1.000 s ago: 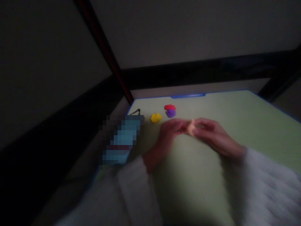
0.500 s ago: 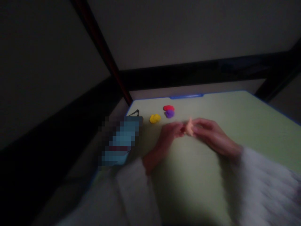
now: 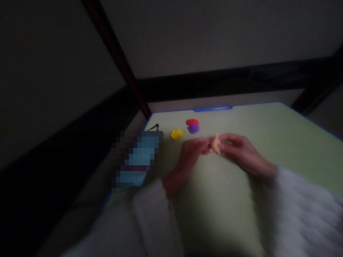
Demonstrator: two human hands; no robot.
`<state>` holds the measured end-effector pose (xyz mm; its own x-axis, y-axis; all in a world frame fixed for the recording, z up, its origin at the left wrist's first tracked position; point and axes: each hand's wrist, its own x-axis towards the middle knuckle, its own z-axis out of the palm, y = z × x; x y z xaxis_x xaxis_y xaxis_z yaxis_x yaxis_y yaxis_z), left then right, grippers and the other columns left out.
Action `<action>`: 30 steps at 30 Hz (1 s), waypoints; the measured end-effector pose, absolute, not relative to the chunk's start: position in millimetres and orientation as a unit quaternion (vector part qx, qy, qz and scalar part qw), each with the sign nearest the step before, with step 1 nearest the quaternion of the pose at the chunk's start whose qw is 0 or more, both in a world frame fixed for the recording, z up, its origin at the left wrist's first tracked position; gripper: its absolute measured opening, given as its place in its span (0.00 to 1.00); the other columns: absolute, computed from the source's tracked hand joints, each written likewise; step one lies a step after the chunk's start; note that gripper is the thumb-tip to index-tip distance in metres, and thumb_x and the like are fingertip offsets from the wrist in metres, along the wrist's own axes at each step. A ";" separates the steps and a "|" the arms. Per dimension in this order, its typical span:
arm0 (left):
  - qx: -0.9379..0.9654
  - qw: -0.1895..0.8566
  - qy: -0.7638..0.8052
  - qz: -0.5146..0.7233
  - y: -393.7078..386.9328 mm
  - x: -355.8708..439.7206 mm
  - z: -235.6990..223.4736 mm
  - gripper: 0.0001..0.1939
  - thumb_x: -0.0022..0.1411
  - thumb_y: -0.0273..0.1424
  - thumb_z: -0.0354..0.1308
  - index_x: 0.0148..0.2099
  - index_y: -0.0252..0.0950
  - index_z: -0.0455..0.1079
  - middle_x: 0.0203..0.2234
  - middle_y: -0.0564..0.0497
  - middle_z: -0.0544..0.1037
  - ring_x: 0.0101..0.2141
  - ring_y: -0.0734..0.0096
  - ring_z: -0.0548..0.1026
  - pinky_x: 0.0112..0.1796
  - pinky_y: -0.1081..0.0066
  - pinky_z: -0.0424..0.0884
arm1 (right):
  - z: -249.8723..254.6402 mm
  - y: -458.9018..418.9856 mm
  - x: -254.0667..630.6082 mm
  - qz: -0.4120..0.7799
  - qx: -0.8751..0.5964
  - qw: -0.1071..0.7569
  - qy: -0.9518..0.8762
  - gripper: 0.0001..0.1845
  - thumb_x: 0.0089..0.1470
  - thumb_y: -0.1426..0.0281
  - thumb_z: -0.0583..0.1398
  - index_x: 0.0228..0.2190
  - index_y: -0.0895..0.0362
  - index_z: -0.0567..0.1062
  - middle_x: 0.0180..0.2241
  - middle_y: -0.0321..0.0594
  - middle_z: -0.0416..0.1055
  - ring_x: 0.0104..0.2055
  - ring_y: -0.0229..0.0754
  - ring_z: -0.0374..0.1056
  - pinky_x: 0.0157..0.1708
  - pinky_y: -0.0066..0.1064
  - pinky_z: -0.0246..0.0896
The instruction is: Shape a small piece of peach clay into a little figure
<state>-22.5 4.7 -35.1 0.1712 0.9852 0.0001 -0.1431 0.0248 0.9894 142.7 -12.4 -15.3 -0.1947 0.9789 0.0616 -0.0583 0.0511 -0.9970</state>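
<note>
Both hands meet over a pale green board (image 3: pixel 268 128) in dim light. My left hand (image 3: pixel 191 151) and my right hand (image 3: pixel 241 151) each pinch a small peach-coloured lump of clay (image 3: pixel 215 144) held between their fingertips, just above the board. Both wrists come out of fuzzy white sleeves. Beyond the hands lie a yellow clay lump (image 3: pixel 176 134), a red one (image 3: pixel 192 122) and a purple one (image 3: pixel 193 128), the last two touching.
A blurred-out blue object (image 3: pixel 138 160) lies at the board's left edge. A blue handle (image 3: pixel 213 107) marks the board's far edge. Dark frame bars (image 3: pixel 214 82) and a reddish post (image 3: pixel 118 60) rise behind, against plain walls.
The hands have barely shifted; the peach lump has turned slightly between the fingertips and sits a little higher than a second ago.
</note>
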 end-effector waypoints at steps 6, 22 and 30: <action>0.513 0.564 0.423 0.490 3.3 -24.1 -35.8 0.11 0.52 0.33 0.57 0.36 0.33 0.75 0.26 0.49 0.78 0.29 0.70 0.75 0.31 0.72 0.68 | -13.4 -12.9 141.4 0.536 -0.442 0.468 -0.547 0.15 0.42 0.61 0.66 0.31 0.58 0.74 0.30 0.40 0.74 0.31 0.39 0.68 0.31 0.31 0.60; 0.529 0.525 0.424 0.514 6.9 -24.0 -35.0 0.08 0.51 0.31 0.58 0.33 0.33 0.74 0.30 0.48 0.78 0.32 0.71 0.75 0.34 0.72 0.69 | -11.1 -13.6 141.0 0.533 -0.441 0.458 -0.559 0.12 0.42 0.65 0.66 0.29 0.59 0.74 0.31 0.39 0.74 0.33 0.40 0.68 0.34 0.31 0.59; 0.548 0.583 0.386 0.459 5.8 -22.1 -35.5 0.13 0.52 0.35 0.60 0.38 0.34 0.73 0.32 0.49 0.78 0.33 0.72 0.74 0.36 0.71 0.69 | -12.8 -13.1 142.1 0.514 -0.445 0.463 -0.569 0.15 0.43 0.62 0.65 0.33 0.57 0.76 0.24 0.37 0.73 0.32 0.41 0.68 0.33 0.32 0.62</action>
